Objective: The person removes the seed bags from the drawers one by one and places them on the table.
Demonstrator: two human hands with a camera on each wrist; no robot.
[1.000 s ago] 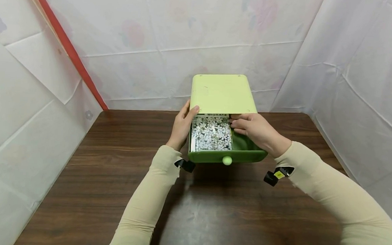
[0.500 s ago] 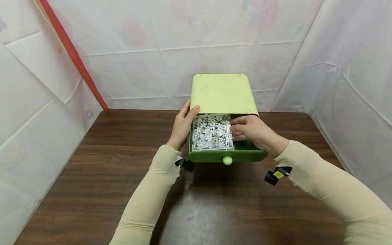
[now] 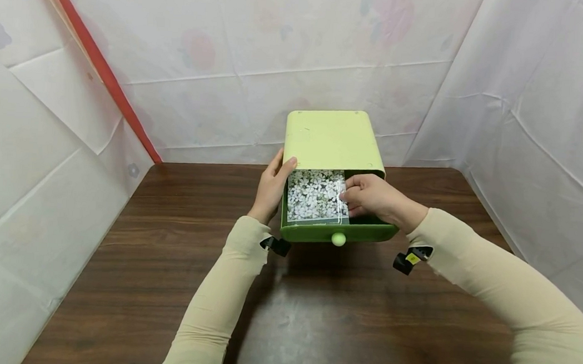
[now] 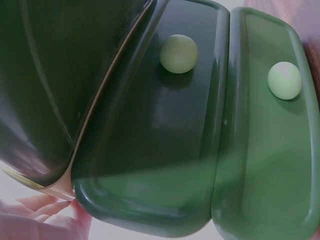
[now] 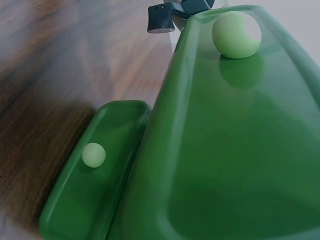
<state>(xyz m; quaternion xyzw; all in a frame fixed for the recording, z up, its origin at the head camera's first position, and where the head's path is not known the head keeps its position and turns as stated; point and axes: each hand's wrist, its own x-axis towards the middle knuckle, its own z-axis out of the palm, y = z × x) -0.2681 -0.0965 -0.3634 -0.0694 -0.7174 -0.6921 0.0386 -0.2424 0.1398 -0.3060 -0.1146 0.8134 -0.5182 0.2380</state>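
Observation:
A light-green cabinet (image 3: 331, 140) stands at the back of the table with its top green drawer (image 3: 313, 235) pulled out. In that drawer lies a flat glossy packet (image 3: 315, 197) printed with white flowers, its far end hidden under the cabinet top. My right hand (image 3: 376, 197) reaches into the drawer and pinches the packet's right edge, thumb on top; the right wrist view does not show this hand. On the cabinet's left side rests my left hand (image 3: 271, 185), thumb at the top front corner, fingers along the wall.
Below the pulled-out drawer, the left wrist view shows two pushed-in drawer fronts, a middle one (image 4: 150, 125) and a bottom one (image 4: 270, 150), each with a round knob. The brown table (image 3: 165, 285) is bordered by white sheeting (image 3: 304, 49) behind and at the sides.
The right fingers have gone from beside the packet to a pinch on its edge. The packet has shifted slightly right, and its printed heading is now hidden. My left hand stays put.

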